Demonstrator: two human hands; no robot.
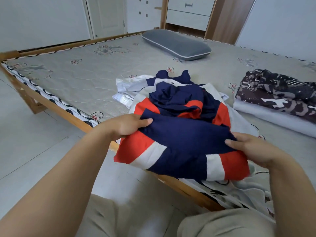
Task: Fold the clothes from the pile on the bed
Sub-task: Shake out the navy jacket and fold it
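A navy, red and white garment (181, 142) lies partly folded at the near edge of the bed (77, 82), on top of the pile. My left hand (127, 125) grips its left side with the thumb on the navy cloth. My right hand (249, 147) grips its right side, thumb on top. Behind it lie a crumpled navy and red piece (179, 98) and a white garment (130, 86). A pale grey garment (242, 120) lies under the pile.
A dark patterned garment (277, 94) sits on a folded white one (273, 118) at the right. A grey pillow (176, 44) lies at the far side. The bed's wooden frame (56, 106) runs along the left; pale tiled floor (34, 142) is beyond it.
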